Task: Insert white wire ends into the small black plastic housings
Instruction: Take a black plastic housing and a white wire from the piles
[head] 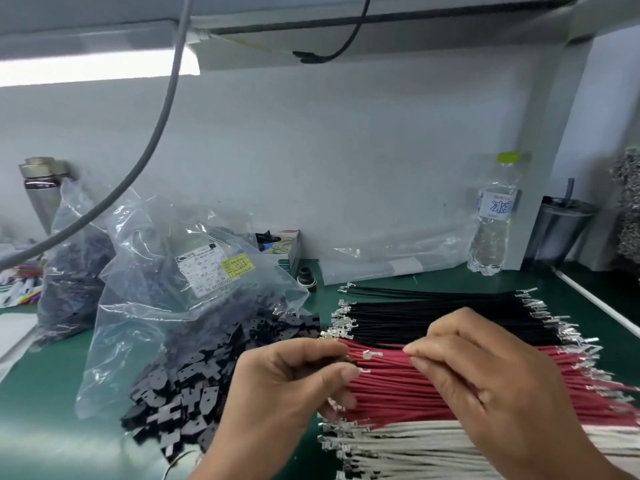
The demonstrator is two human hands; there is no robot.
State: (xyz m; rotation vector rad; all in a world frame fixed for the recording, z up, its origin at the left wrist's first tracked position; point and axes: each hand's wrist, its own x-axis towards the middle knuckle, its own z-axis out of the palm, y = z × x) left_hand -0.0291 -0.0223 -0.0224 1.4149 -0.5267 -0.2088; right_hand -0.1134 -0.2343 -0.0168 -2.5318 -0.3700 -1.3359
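White wires [433,441] with crimped metal ends are laid flat in a row at lower right, below red wires [398,393] and black wires [433,313]. Flat black housings [194,386] are spilled from a crinkled clear bag [166,289] at centre left. A red wire is pinched by the right hand [485,382]; something small, not identifiable, is pinched by the left hand [287,386]. A water bottle [491,220] stands at upper right.

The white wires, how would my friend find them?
Look at the green table, right of the bag of black housings. Three wire bundles lie side by side. The white wires are nearest, below the red wires, and the palest.
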